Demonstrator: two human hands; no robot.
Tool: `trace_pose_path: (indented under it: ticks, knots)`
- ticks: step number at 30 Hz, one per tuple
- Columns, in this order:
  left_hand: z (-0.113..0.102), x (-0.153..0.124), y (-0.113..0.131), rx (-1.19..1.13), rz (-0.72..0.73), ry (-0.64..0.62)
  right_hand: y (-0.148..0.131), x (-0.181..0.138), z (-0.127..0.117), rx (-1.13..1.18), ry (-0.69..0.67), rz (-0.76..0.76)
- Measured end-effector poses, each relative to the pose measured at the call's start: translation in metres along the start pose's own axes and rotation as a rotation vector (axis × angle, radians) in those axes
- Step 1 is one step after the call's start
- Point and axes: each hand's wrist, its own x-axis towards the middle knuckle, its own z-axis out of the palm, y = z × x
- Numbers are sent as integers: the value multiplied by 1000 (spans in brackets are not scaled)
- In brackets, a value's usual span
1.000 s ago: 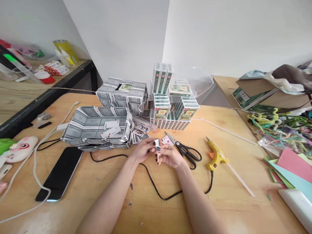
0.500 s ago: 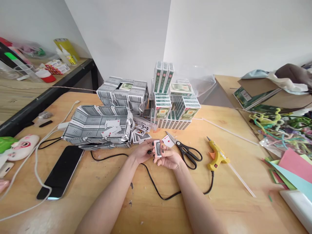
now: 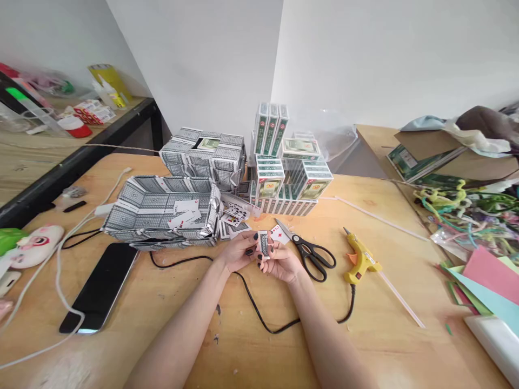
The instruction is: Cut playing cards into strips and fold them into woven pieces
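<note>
Between my two hands is a playing card, narrow as if folded, its patterned back facing up. My left hand pinches its left side, and my right hand grips it from the right and below. Just behind the fingers lies a loose two of diamonds. Black-handled scissors rest to the right of my right hand. Beyond my left hand are scattered cards and an open tray built of cards, with a few loose cards inside.
A yellow glue gun lies at right, its black cable looping beneath my forearms. Boxed card decks are stacked at the back beside another card-built block. A phone lies at left, coloured paper at right.
The card in my fingers has turned slightly and tilts differently. My hands stay in nearly the same place; the other things have not moved.
</note>
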Motion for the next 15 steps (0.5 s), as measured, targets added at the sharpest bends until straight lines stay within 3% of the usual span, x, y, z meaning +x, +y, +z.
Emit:
trace_pose_path:
  ticks: [15]
  knots:
    - [12, 1, 8, 278, 123, 147, -10, -2, 4, 79, -44, 53]
